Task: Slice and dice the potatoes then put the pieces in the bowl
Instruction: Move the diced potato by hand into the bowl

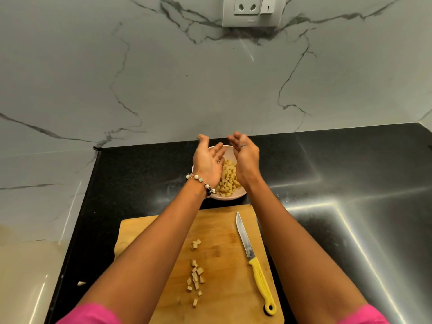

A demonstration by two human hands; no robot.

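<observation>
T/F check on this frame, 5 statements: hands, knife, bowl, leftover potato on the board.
1. Both hands, the left hand and the right hand, are over the bowl. True.
2. The right hand holds the knife. False: the knife lies on the cutting board, untouched.
3. The bowl holds diced potato. True.
4. The board has no potato left on it. False: loose potato cubes lie on it, left of the knife.
5. The knife handle is black. False: it is yellow.
</observation>
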